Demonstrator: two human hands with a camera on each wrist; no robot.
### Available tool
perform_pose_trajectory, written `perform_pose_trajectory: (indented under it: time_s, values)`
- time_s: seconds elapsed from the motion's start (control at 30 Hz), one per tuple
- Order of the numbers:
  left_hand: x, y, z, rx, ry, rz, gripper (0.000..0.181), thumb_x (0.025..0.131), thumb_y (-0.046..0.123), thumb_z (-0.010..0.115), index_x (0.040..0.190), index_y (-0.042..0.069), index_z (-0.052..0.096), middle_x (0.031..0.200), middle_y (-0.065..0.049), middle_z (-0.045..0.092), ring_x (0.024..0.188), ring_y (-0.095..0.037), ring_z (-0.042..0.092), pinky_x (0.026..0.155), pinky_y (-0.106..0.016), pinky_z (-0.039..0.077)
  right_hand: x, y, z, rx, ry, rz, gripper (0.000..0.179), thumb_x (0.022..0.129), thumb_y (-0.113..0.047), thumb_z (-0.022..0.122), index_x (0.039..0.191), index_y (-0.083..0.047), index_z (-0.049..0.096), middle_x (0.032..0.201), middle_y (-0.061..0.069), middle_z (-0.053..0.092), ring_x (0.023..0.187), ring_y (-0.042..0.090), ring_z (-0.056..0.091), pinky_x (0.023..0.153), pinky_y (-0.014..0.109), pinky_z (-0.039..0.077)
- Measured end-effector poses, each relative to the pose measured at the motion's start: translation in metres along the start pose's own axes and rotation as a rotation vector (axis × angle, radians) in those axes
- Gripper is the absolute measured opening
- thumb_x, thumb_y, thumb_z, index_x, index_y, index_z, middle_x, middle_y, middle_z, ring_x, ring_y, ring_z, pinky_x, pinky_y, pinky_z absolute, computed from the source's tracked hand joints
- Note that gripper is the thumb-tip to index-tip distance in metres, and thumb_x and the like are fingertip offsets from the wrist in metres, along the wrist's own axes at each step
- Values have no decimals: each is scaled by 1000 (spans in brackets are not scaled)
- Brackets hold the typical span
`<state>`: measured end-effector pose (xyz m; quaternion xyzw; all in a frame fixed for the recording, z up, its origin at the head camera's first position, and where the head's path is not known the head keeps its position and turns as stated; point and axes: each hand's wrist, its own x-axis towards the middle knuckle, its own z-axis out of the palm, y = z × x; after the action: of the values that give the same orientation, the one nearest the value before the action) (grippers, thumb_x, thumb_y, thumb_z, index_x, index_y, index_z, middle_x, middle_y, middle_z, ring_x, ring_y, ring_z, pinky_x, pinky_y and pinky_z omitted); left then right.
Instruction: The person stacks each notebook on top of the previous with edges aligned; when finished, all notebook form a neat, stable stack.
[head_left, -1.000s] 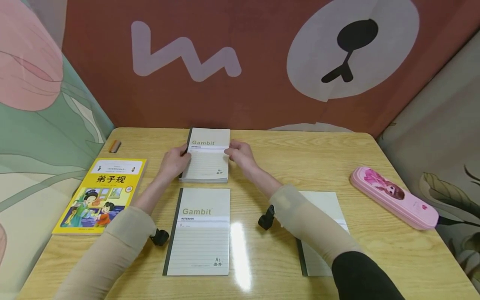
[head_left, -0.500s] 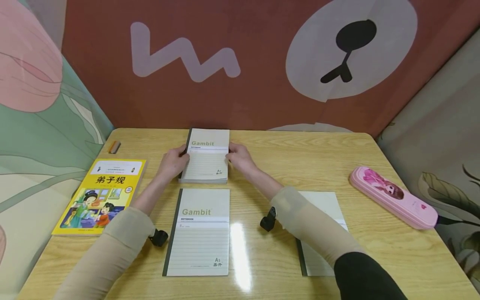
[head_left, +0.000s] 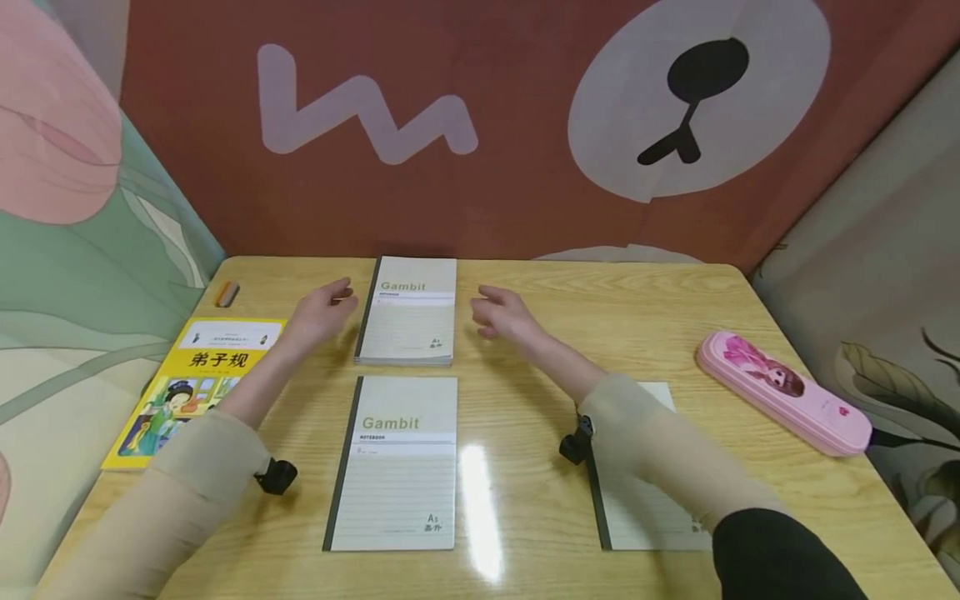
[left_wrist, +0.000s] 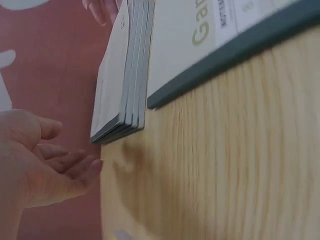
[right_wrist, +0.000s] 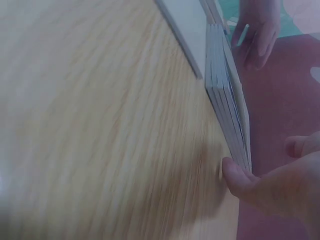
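A stack of several notebooks [head_left: 408, 321] with dark spines lies at the table's far edge, its layered edges showing in the left wrist view. To its left, apart from it, hovers my left hand [head_left: 322, 312], fingers loosely bent and holding nothing. My right hand [head_left: 506, 314] is off the stack's right side, also holding nothing, with relaxed fingers. Nearer to me, a single Gambit notebook [head_left: 397, 467] lies flat below the stack. Another notebook [head_left: 637, 500] lies to the right, partly hidden under my right forearm.
On the left is a yellow book [head_left: 187, 375], partly covered by my left forearm, with a small eraser [head_left: 227, 293] beyond it. A pink pencil case [head_left: 783, 392] lies at the right. A printed fabric wall [head_left: 510, 208] rises behind the table's far edge.
Both hands have let go of the notebook stack and moved apart, the left one leftward and the right one rightward. The stack stays at the far edge.
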<state>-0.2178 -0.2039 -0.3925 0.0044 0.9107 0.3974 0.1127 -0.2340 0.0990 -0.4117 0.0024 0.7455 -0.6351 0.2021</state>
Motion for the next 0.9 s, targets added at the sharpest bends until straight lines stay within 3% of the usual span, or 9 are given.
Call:
perform_pose_trajectory:
  time_s: [0.13, 0.27, 0.53, 0.67, 0.9]
  values:
    - [-20, -1, -10, 52, -54, 41, 71, 110, 45, 35, 163, 1, 19, 159, -29, 41, 146, -47, 42, 115, -59, 43, -20, 7, -13, -16, -32, 16, 63, 108, -24, 51, 162, -4, 26, 164, 21, 37, 145, 40, 46, 114, 48, 49]
    - [-43, -3, -9, 58, -115, 23, 75, 110, 51, 30, 164, 0, 16, 158, -32, 39, 139, -47, 50, 105, -55, 53, -46, 16, -14, -38, -52, 11, 63, 108, -29, 50, 162, -5, 28, 164, 20, 36, 149, 39, 41, 112, 50, 51]
    - [-85, -10, 6, -164, -267, -141, 79, 110, 55, 24, 164, -2, 10, 165, -32, 25, 145, -48, 42, 98, -46, 59, -103, 24, 12, 71, -92, 65, 65, 108, -35, 48, 162, -5, 27, 168, 18, 29, 154, 42, 32, 108, 54, 53]
    - [-101, -8, 16, -281, -264, -230, 74, 112, 47, 23, 163, -5, 11, 165, -33, 20, 146, -49, 37, 90, -41, 62, -126, 29, 33, 143, -97, 85, 69, 107, -37, 48, 161, -2, 25, 170, 19, 24, 155, 43, 27, 107, 55, 53]
    - [-114, 2, 27, -346, -243, -314, 70, 112, 41, 26, 160, -8, 15, 164, -35, 20, 146, -51, 34, 85, -40, 64, -153, 26, 63, 214, -104, 111, 73, 107, -35, 46, 161, 5, 18, 171, 22, 13, 158, 44, 14, 106, 58, 52]
